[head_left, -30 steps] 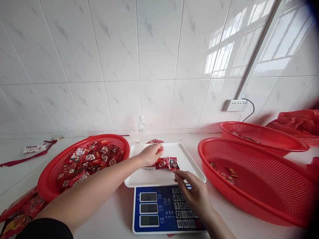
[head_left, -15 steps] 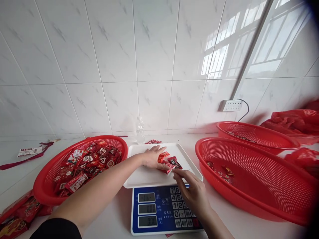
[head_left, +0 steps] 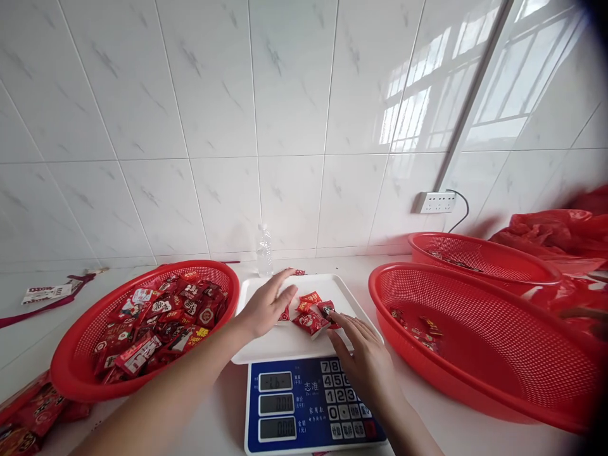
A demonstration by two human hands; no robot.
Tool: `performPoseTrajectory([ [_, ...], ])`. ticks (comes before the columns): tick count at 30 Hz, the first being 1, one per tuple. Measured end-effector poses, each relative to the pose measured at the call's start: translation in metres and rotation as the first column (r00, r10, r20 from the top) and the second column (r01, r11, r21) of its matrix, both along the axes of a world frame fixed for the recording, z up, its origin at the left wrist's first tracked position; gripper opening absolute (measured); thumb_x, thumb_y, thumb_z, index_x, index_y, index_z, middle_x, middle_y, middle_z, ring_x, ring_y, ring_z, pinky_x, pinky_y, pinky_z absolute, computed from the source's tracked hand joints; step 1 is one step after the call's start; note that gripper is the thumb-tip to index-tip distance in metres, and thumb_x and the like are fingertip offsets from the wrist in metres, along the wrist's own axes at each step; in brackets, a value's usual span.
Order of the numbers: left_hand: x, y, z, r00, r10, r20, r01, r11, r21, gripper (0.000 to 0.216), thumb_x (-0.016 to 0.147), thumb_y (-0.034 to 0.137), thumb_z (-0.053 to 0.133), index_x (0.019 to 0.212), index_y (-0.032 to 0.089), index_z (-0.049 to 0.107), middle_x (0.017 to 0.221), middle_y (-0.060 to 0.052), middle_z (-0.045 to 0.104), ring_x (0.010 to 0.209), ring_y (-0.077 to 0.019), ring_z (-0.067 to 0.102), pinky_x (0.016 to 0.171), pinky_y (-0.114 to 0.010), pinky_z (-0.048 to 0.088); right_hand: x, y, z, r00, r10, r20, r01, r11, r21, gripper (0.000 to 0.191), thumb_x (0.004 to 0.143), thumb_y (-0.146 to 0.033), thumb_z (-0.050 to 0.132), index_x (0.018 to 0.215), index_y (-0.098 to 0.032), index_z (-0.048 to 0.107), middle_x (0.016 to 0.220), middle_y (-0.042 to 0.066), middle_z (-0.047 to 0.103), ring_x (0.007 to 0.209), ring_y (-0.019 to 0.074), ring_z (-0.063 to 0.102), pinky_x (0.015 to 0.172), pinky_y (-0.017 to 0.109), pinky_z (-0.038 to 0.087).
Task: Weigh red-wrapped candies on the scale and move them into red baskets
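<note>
A white tray [head_left: 285,345] sits on a blue digital scale [head_left: 308,405] in front of me. A few red candy packets [head_left: 311,311] lie on the tray. My left hand [head_left: 266,307] hovers over the tray's left part, fingers stretched out, just left of the packets. My right hand [head_left: 363,364] rests at the tray's front right edge, fingers extended and touching the nearest packet. Neither hand grips anything. A red basket [head_left: 80,361] heaped with red packets stands to the left.
Two red mesh baskets [head_left: 475,367] stand to the right, the nearer holding a few packets. Red plastic bags [head_left: 555,231] lie far right. A clear bottle [head_left: 264,250] stands at the tiled wall. A power strip [head_left: 434,201] hangs on the wall. Loose packets [head_left: 28,411] lie bottom left.
My left hand let go of the packets and opened, drawing back to the left. My right hand slid forward to the packets. The camera shifted slightly.
</note>
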State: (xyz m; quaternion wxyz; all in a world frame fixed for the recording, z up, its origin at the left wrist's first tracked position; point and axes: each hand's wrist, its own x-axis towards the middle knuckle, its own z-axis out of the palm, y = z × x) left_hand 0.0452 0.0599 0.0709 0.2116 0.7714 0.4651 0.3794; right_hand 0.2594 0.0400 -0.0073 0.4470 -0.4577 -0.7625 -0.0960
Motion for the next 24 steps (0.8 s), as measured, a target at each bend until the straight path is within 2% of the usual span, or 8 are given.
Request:
performPoseTrajectory([
  [2, -0.010, -0.024, -0.005, 0.983, 0.080, 0.162, -0.103, 0.985, 0.137, 0.040, 0.096, 0.045, 0.035, 0.127, 0.023, 0.049, 0.133, -0.007, 0.055, 0.127, -0.0198, 0.047, 0.107, -0.035, 0.036, 0.000, 0.001, -0.001, 1.000, -0.006, 0.013, 0.007, 1.000, -0.018, 0.033, 0.094, -0.040, 0.042, 0.113, -0.022, 0.062, 0.104, 0.007, 0.072, 0.097, 0.0249, 0.066, 0.085, 0.044, 0.051],
  [4, -0.021, -0.047, -0.017, 0.957, 0.142, 0.253, -0.206, 0.946, 0.251, 0.032, 0.098, 0.038, 0.036, 0.121, 0.023, 0.052, 0.122, -0.007, 0.062, 0.119, -0.0182, 0.054, 0.102, -0.033, 0.041, -0.001, 0.001, -0.002, 0.999, -0.010, 0.033, 0.011, 0.999, -0.034, 0.032, 0.093, -0.039, 0.043, 0.111, -0.022, 0.063, 0.105, 0.007, 0.072, 0.098, 0.0255, 0.066, 0.088, 0.046, 0.049],
  [9, -0.042, -0.082, -0.058, 0.932, 0.237, 0.273, -0.331, 0.863, 0.381, 0.025, 0.097, 0.026, 0.038, 0.116, 0.022, 0.055, 0.113, -0.006, 0.065, 0.108, -0.0163, 0.060, 0.093, -0.027, 0.047, -0.008, 0.001, 0.000, 0.994, 0.055, 0.099, -0.046, 0.995, -0.092, 0.027, 0.094, -0.029, 0.041, 0.103, -0.024, 0.066, 0.102, 0.006, 0.072, 0.095, 0.0217, 0.067, 0.093, 0.046, 0.046],
  [14, -0.047, -0.086, -0.071, 0.935, 0.231, 0.268, -0.329, 0.847, 0.418, 0.023, 0.096, 0.023, 0.039, 0.113, 0.022, 0.055, 0.105, -0.005, 0.066, 0.101, -0.0144, 0.062, 0.088, -0.024, 0.050, -0.012, 0.000, 0.007, 0.985, 0.098, 0.141, -0.083, 0.991, -0.107, 0.025, 0.093, -0.029, 0.044, 0.106, -0.023, 0.064, 0.104, 0.006, 0.072, 0.095, 0.0223, 0.067, 0.092, 0.046, 0.047],
  [18, -0.049, -0.083, -0.073, 0.937, 0.221, 0.272, -0.321, 0.853, 0.412, 0.023, 0.096, 0.022, 0.039, 0.112, 0.022, 0.055, 0.105, -0.005, 0.066, 0.099, -0.0131, 0.063, 0.088, -0.022, 0.049, -0.021, -0.001, 0.027, 0.982, 0.115, 0.151, -0.099, 0.989, -0.110, 0.028, 0.092, -0.032, 0.046, 0.113, -0.023, 0.063, 0.115, 0.009, 0.067, 0.107, 0.0260, 0.061, 0.089, 0.046, 0.050],
  [21, -0.052, -0.081, -0.074, 0.934, 0.229, 0.274, -0.328, 0.853, 0.407, 0.022, 0.096, 0.022, 0.040, 0.112, 0.022, 0.056, 0.103, -0.005, 0.066, 0.099, -0.0133, 0.062, 0.088, -0.023, 0.049, -0.038, 0.003, 0.047, 0.943, 0.248, 0.222, -0.197, 0.954, -0.227, 0.029, 0.091, -0.032, 0.049, 0.116, -0.024, 0.061, 0.126, 0.009, 0.060, 0.121, 0.0267, 0.051, 0.096, 0.047, 0.045],
  [24, -0.055, -0.079, -0.075, 0.931, 0.240, 0.274, -0.337, 0.854, 0.396, 0.022, 0.095, 0.022, 0.041, 0.110, 0.021, 0.056, 0.102, -0.006, 0.066, 0.098, -0.0142, 0.063, 0.086, -0.023, 0.050, -0.060, 0.014, 0.058, 0.875, 0.383, 0.294, -0.239, 0.872, -0.427, 0.036, 0.090, -0.037, 0.052, 0.124, -0.026, 0.057, 0.141, 0.011, 0.046, 0.134, 0.0308, 0.033, 0.105, 0.055, 0.031],
])
